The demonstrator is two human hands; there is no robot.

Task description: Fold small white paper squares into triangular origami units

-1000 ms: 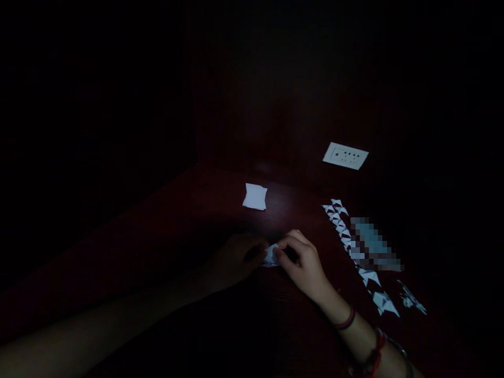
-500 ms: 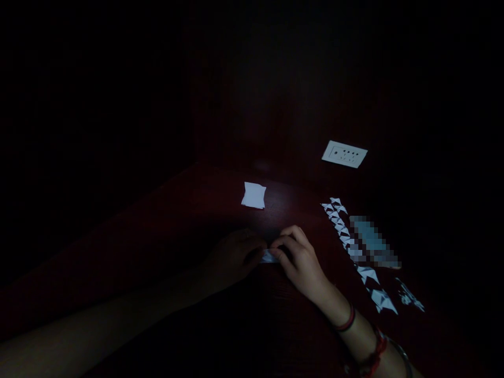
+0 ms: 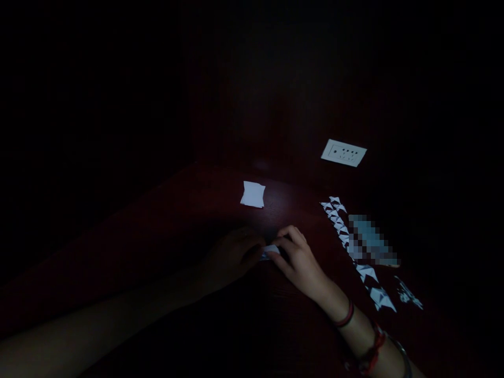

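Note:
A small folded piece of white paper (image 3: 270, 252) lies on the dark red table between my two hands. My right hand (image 3: 301, 262) has its thumb and fingers closed on the paper's right side, the thumb lying along the near edge. In deep shadow, my left hand (image 3: 236, 255) grips the paper's left end with fingers bent; the fingertips are hard to make out. Beyond my hands sits a stack of square white paper sheets (image 3: 253, 194). To the right runs a row of folded white paper pieces (image 3: 339, 227), with larger folded pieces (image 3: 380, 298) at its near end.
A blurred-out flat bluish object (image 3: 372, 240) lies right of the folded row. Nearer me is a small white-patterned item (image 3: 408, 294) I cannot identify. A white wall socket (image 3: 344, 153) is set in the dark wall behind the table (image 3: 189, 194). The surroundings are very dark.
The folded paper's upper part now shows as a raised white flap between my hands. My right fingers and thumb have shifted slightly apart. The other papers have stayed put.

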